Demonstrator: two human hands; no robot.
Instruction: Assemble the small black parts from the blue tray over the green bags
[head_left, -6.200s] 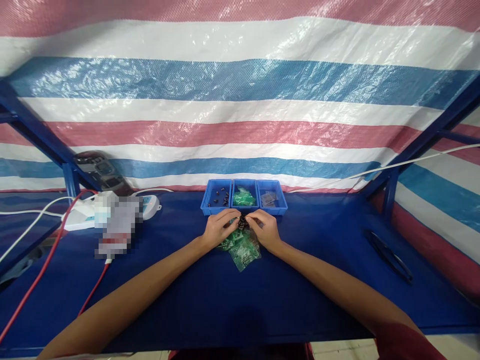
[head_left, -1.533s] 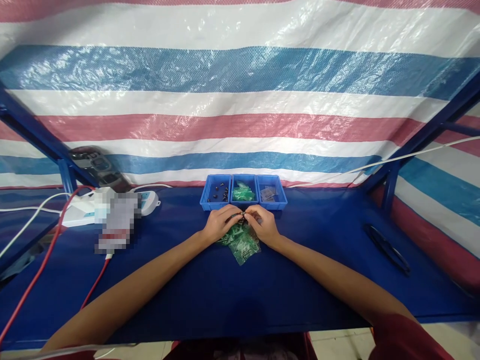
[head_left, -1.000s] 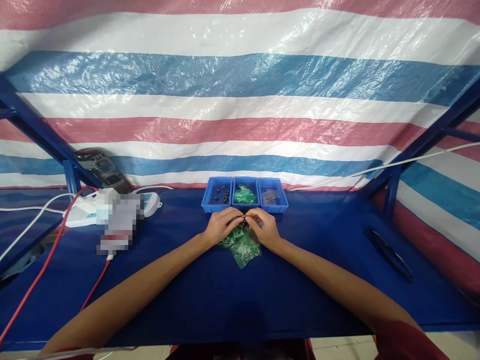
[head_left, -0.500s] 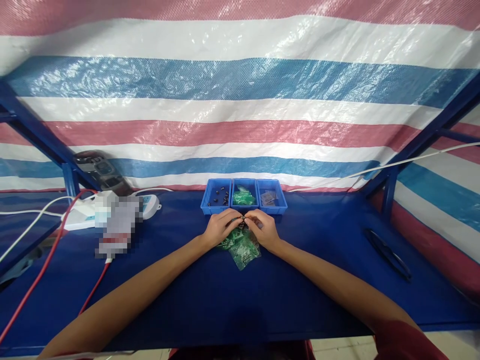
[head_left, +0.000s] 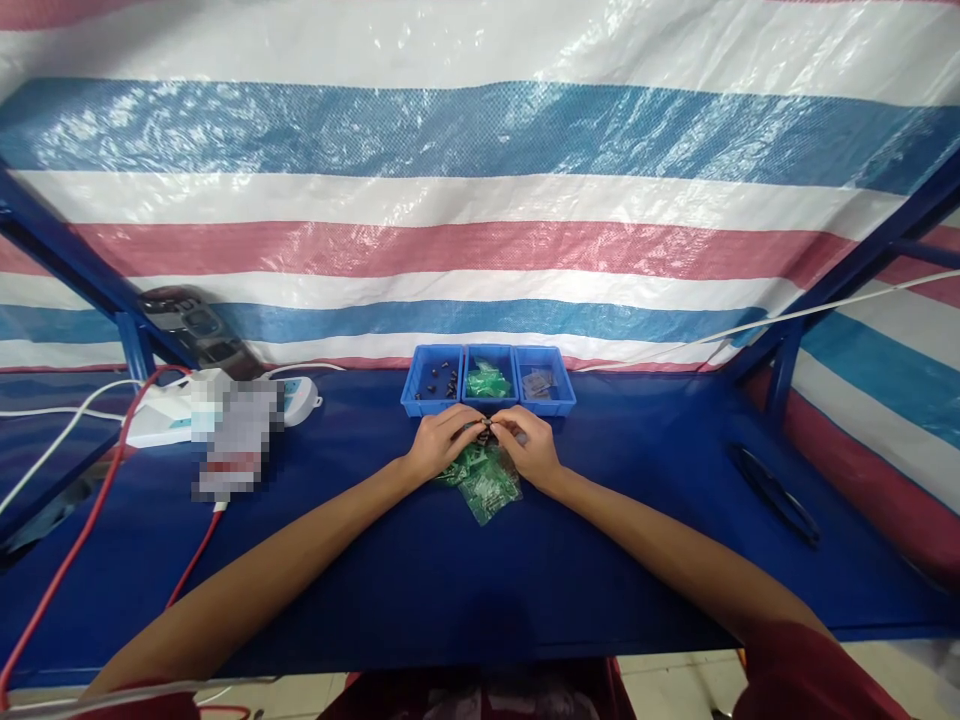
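My left hand [head_left: 441,442] and my right hand [head_left: 529,446] meet just in front of the blue bins. Both are closed, thumbs and fingers pinched together at one small dark part [head_left: 487,423]; its kind is too small to make out. Below the fingertips, printed green plastic bags [head_left: 489,488] lie on the table, partly covered by the hands. Several small dark parts [head_left: 451,384] sit in the left blue bin [head_left: 421,407]. Green bags [head_left: 487,380] fill the middle bin [head_left: 489,405], and clear little bags [head_left: 538,383] lie in the right bin [head_left: 555,408].
On the left of the blue table [head_left: 600,580] are a white power strip [head_left: 161,425], a blurred-out device [head_left: 238,435] and red and white cables. A dark device [head_left: 199,325] leans at the back left. Black glasses or a similar curved item [head_left: 774,495] lies right.
The view has tilted down slightly, so the scene sits a bit differently in the frame. Both hands stay pinched together over the green bags, with only small finger shifts.
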